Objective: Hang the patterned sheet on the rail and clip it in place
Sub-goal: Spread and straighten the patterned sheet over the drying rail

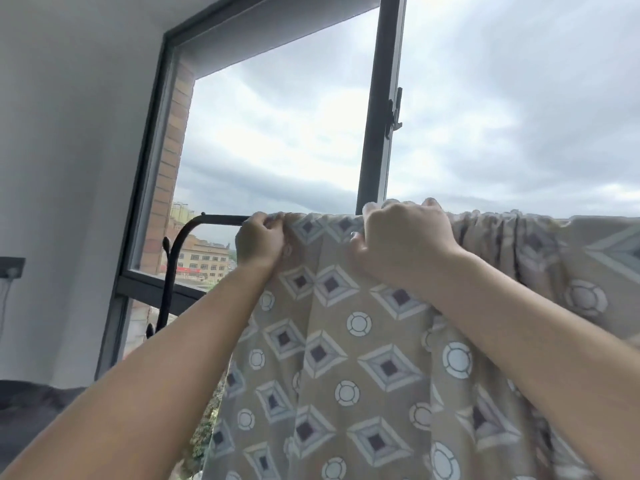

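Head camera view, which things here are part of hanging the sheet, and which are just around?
Job: patterned sheet, black rail, left hand, right hand.
Just around: window handle, wall socket.

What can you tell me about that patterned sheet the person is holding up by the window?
The patterned sheet looks like thin tan cotton printed with grey diamonds and pale rings. It drapes over the dark rail, bunched along the top, hanging in soft folds. The left hand pinches its edge; the right hand grips the top.
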